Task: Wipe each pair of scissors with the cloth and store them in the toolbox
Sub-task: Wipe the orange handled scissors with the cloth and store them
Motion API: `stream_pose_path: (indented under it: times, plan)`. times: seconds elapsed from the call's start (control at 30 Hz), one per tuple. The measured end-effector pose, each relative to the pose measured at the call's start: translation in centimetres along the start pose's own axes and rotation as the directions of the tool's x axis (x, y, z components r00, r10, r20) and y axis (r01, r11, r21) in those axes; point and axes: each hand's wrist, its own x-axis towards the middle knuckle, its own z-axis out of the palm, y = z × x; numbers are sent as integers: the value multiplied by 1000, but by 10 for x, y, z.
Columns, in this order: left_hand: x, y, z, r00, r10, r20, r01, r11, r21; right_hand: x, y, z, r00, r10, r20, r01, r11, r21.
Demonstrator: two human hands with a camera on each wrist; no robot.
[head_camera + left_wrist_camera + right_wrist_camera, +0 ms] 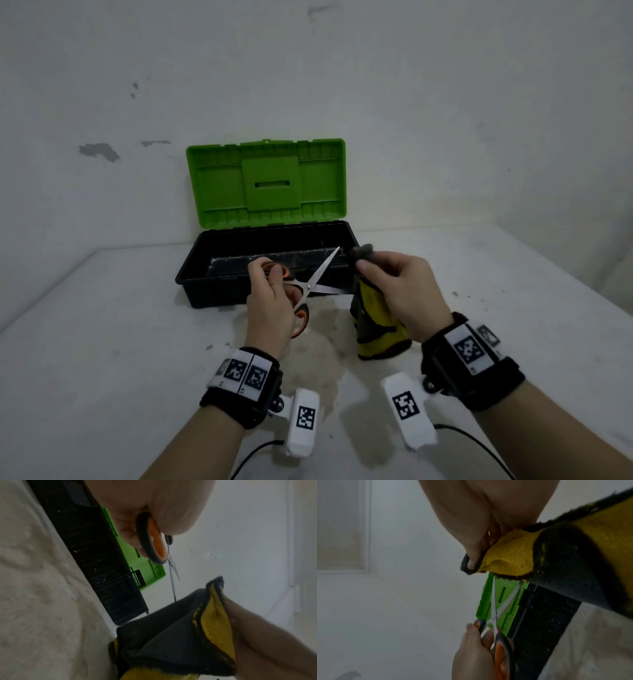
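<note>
- Nearest to us are our own two wrists with their black straps; past them the white table (102, 342), stained between the hands, carries everything else.
- The toolbox (191, 274) is the biggest thing — a black tub on the table against the wall, green lid (219, 178) standing open. It looks like stiff plastic with room to spare, so we judge that laying scissors in it will be easy.
- The cloth (373, 318), yellow with a dark back, hangs limp from our right hand (400, 287), its lower end on the table. The fingers are pinched on its top edge. It is soft and floppy, so we would bunch it round a blade.
- The scissors (310, 284) are held just in front of the toolbox — blades spread, one tip meeting the cloth. Our left hand (270, 301) has its fingers curled through the orange handles. They look light, rigid and sharp; we keep to the handles and wipe from the pivot outward.
</note>
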Motion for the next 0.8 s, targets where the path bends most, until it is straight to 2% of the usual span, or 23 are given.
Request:
stream_pose_path:
  times: [0.07, 0.2, 0.3, 0.5, 0.8]
  plan:
    - [-5, 3, 4, 999, 45, -11, -45, 999, 10, -2, 2, 9, 1000, 1, 2, -1, 999, -37]
    - [-9, 3, 7, 997, 78, -4, -78, 997, 0, 6, 6, 12, 979, 41, -198, -21, 995, 100]
    - [-11, 0, 8, 996, 94, 0, -94, 996, 3, 7, 7, 16, 966, 69, -247, -42, 992, 115]
    - [-14, 0, 17, 993, 118, -9, -119, 993, -23, -5, 17, 27, 989, 129, -69, -136, 985, -105]
    - [-17, 3, 17, 992, 123, 28, -121, 990, -68, -6, 15, 30, 978, 197, 76, -164, 936, -313]
